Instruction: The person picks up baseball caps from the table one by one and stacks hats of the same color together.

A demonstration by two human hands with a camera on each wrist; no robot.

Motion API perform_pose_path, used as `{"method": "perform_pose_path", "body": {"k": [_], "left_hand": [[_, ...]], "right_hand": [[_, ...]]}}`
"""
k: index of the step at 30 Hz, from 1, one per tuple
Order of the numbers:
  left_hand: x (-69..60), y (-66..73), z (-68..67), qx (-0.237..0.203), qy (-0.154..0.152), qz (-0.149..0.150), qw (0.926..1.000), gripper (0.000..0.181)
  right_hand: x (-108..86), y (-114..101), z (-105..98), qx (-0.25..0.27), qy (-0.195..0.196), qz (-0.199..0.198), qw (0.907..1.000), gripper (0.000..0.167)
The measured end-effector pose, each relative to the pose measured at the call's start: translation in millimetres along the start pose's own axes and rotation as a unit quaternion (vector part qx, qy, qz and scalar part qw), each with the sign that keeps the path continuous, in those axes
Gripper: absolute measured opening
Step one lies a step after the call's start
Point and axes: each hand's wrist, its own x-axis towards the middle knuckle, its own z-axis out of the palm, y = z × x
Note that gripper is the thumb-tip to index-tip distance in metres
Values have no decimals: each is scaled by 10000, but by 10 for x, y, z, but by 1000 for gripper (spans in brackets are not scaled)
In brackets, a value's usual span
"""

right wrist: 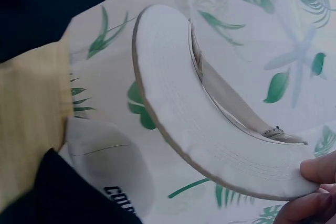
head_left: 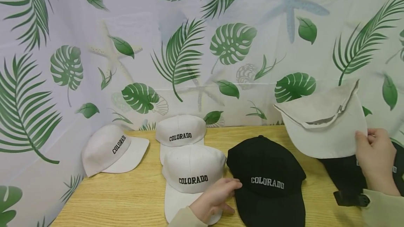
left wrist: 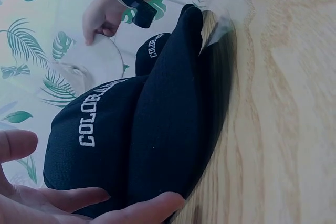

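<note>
My right hand [head_left: 377,160] pinches the brim edge of a white baseball cap [head_left: 328,132], holding it up in the air at the right. The underside and back strap of that cap face the head camera. In the right wrist view, the brim of the white cap [right wrist: 210,135] runs down to my thumb and fingers. My left hand [head_left: 217,199] has its fingers spread at the left side of a black COLORADO cap [head_left: 265,171]; its fingertips are at the cap's edge. The same black cap [left wrist: 100,145] lies before my loose left fingers in the left wrist view.
Two white COLORADO caps, a front one [head_left: 192,167] and a rear one [head_left: 180,129], overlap left of the black cap. Another white cap [head_left: 110,150] leans near the left wall. Another black cap [head_left: 344,172] lies at right, partly hidden. A leaf-print cloth [head_left: 189,9] hangs behind the wooden table [head_left: 126,199].
</note>
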Motion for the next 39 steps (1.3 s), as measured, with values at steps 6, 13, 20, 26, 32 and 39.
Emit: {"method": "perform_pose_path", "body": {"k": [6, 13, 20, 26, 32, 39], "left_hand": [[10, 15, 26, -19, -87, -116, 9999, 51], [41, 19, 91, -123, -180, -176, 9996, 51], [42, 5, 146, -181, -141, -150, 9996, 49], [-57, 134, 85, -123, -170, 325, 9992, 47], [-251, 349, -50, -463, -625, 972, 9922, 50], [-499, 459, -386, -245, -756, 1204, 9895, 47]], "right_hand": [[-68, -96, -120, 68, 157, -47, 9998, 39], [-172, -200, -161, 152, 222, -290, 9992, 38], [-324, -344, -216, 244, 453, -587, 9969, 34], [-558, -508, -204, 599, 816, -1722, 9798, 27], [-822, -715, -208, 1057, 837, -2922, 9468, 14], [-1093, -916, -173, 1131, 748, -4093, 9023, 8]]}}
